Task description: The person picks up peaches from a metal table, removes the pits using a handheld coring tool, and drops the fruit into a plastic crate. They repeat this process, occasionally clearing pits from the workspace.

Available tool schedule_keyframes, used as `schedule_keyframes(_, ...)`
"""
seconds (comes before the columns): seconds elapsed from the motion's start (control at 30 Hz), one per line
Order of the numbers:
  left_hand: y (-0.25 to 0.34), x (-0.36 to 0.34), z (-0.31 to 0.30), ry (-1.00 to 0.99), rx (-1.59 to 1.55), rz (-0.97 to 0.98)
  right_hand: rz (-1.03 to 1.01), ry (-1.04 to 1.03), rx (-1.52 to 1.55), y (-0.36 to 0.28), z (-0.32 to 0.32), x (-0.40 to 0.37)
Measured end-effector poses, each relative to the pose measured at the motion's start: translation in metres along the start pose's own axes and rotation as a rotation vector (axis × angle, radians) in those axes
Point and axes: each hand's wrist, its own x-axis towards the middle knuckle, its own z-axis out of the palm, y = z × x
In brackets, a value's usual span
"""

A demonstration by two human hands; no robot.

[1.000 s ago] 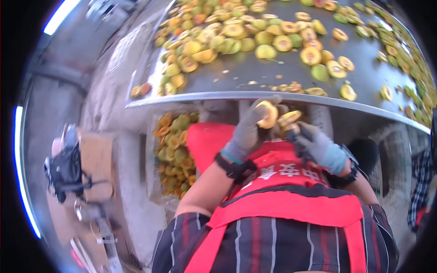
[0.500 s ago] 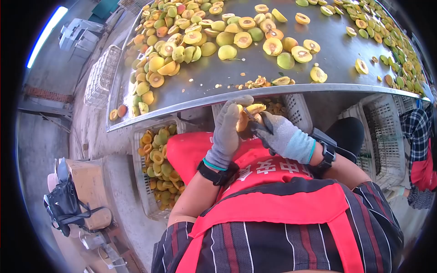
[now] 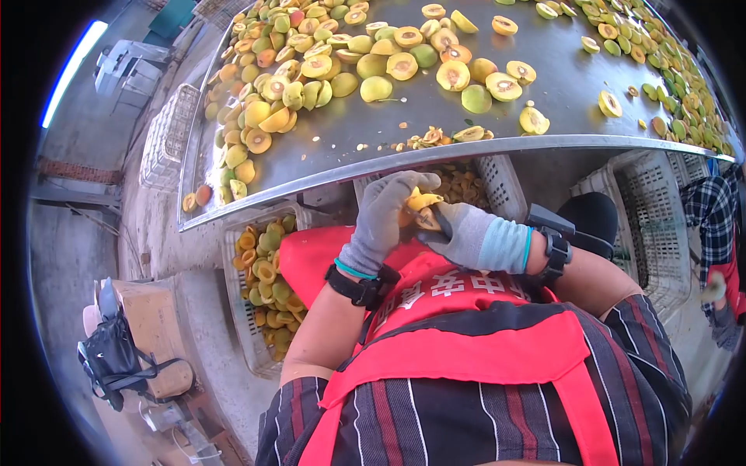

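Note:
My left hand (image 3: 386,211), in a grey glove, is closed around a yellow peach half (image 3: 420,202) just below the table edge. My right hand (image 3: 465,231), gloved in grey with dark fingertips, is closed and pressed against the same fruit. Whatever sits inside the right fingers is hidden by the glove and the fruit. Under both hands stands a crate (image 3: 497,186) with fruit scraps in it. Above them, a small heap of scraps (image 3: 431,138) lies at the table's near edge.
The metal table (image 3: 342,144) carries many cut peach halves (image 3: 260,116), piled left and right. A crate of hollowed halves (image 3: 268,291) stands at my lower left. More crates (image 3: 649,225) are on the right, beside another person's plaid sleeve (image 3: 711,210). A bag (image 3: 113,353) rests at far left.
Both hands have turned slightly around the peach half. A thin metal piece seen between the hands before is now hidden. The view has shifted a little, and the other person's hand at right has moved up.

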Motion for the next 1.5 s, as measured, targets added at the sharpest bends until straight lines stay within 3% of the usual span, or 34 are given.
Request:
schedule_keyframes(0.07,-0.003,0.002,-0.002,-0.026,0.030,-0.026,0.034,-0.010,-0.050,0.007,0.006,0.000)
schedule_keyframes(0.17,-0.009,0.007,-0.002,-0.086,0.097,-0.001,-0.128,0.093,-0.030,0.010,0.004,0.000)
schedule_keyframes(0.23,-0.010,0.008,0.006,-0.014,-0.111,0.001,0.372,-0.265,0.587,-0.006,-0.018,-0.003)
schedule_keyframes(0.27,-0.009,0.009,0.008,-0.013,-0.110,0.001,0.371,-0.266,0.587,0.001,-0.020,-0.004)
schedule_keyframes(0.33,-0.007,0.010,0.012,-0.003,-0.127,-0.026,-0.364,-0.286,0.366,0.025,-0.020,-0.007)
schedule_keyframes(0.37,-0.007,0.011,0.014,-0.003,-0.127,-0.026,-0.324,-0.298,0.576,0.032,-0.014,-0.006)
schedule_keyframes(0.4,-0.006,0.013,0.016,0.004,-0.084,-0.021,-0.325,-0.298,0.575,0.031,-0.015,-0.007)
schedule_keyframes(0.47,-0.005,0.016,0.019,0.008,-0.044,-0.012,0.235,-0.418,1.268,0.023,-0.021,-0.011)
schedule_keyframes(0.5,-0.005,0.016,0.019,-0.026,0.020,0.016,0.409,-0.387,1.402,0.012,-0.024,-0.014)
schedule_keyframes(0.53,-0.004,0.017,0.020,-0.058,0.084,0.045,0.412,-0.387,1.397,0.016,-0.020,-0.014)
schedule_keyframes(0.6,0.001,0.019,0.027,-0.049,0.075,0.113,0.254,-0.637,1.847,0.027,-0.012,-0.011)
schedule_keyframes(0.67,-0.001,0.022,0.032,-0.041,0.067,0.184,0.261,-0.589,1.866,0.026,-0.010,-0.012)
schedule_keyframes(0.73,-0.006,0.024,0.039,0.046,-0.463,-0.009,0.110,-0.600,1.892,0.027,-0.008,-0.012)
schedule_keyframes(0.77,-0.007,0.026,0.043,0.201,-0.645,-0.084,0.032,-0.622,1.922,0.027,-0.011,-0.014)
schedule_keyframes(0.87,-0.006,0.030,0.030,0.232,-0.790,-0.117,0.077,-0.467,1.978,0.036,-0.016,-0.020)
schedule_keyframes(0.9,-0.005,0.023,0.017,0.022,-0.666,-0.040,0.142,-0.325,1.848,0.038,-0.018,-0.021)
schedule_keyframes(0.93,-0.003,0.021,0.010,0.040,-0.671,-0.026,0.246,-0.313,1.644,0.047,-0.022,-0.016)
schedule_keyframes(1.0,0.008,0.010,-0.013,0.130,-0.093,0.118,0.423,0.014,0.482,0.045,-0.018,-0.011)
schedule_keyframes(1.07,0.026,-0.022,-0.051,0.240,0.079,0.113,0.102,0.258,-0.428,0.066,-0.010,-0.021)
schedule_keyframes(1.13,0.032,-0.060,-0.104,0.383,0.728,0.318,0.017,0.293,-0.260,0.049,-0.022,-0.020)
schedule_keyframes(1.17,0.039,-0.080,-0.128,0.554,0.923,0.265,-0.054,0.351,-0.328,0.048,-0.026,-0.019)
schedule_keyframes(1.2,0.040,-0.097,-0.151,0.593,0.931,0.250,-0.119,0.426,-0.397,0.050,-0.030,-0.016)
schedule_keyframes(1.27,0.026,-0.122,-0.199,0.817,1.327,-0.412,-0.064,0.438,-0.481,0.054,-0.037,-0.007)
schedule_keyframes(1.3,0.011,-0.131,-0.226,0.827,1.316,-0.422,-0.172,0.437,-0.410,0.055,-0.041,0.007)
schedule_keyframes(1.4,-0.033,-0.129,-0.292,0.753,1.218,-0.591,-0.128,0.635,-0.345,0.075,-0.039,0.028)
schedule_keyframes(1.47,-0.052,-0.108,-0.312,0.610,1.344,-0.543,0.034,0.599,-0.317,0.069,-0.045,0.046)
schedule_keyframes(1.5,-0.074,-0.103,-0.321,0.647,1.308,-0.321,0.098,0.567,-0.175,0.095,-0.050,0.049)
